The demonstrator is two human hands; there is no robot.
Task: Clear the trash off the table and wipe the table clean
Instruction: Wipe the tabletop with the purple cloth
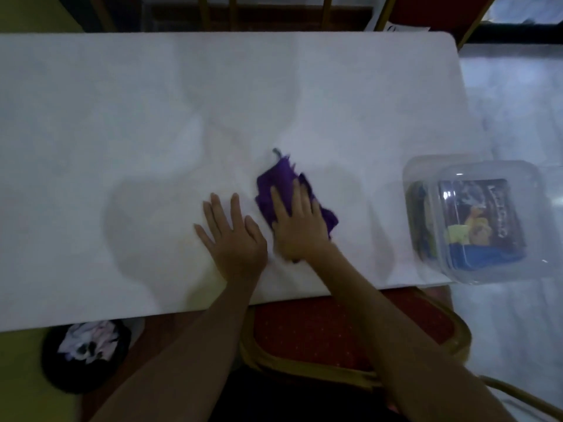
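A crumpled purple cloth [275, 181] lies on the white table [152, 117], a little right of the middle and toward the near edge. My right hand [297, 223] presses flat on top of the cloth, fingers spread over it. My left hand [233, 233] rests palm down on the bare table just to the left of the cloth, fingers apart and holding nothing. A black bin [85, 354] with crumpled paper trash [86, 339] in it stands on the floor below the table's near edge, at the left.
A clear plastic box [475, 220] with colourful packets inside sits at the table's near right corner, partly over the edge. A red-cushioned chair [350, 330] stands under the near edge. More chairs [426, 13] line the far side.
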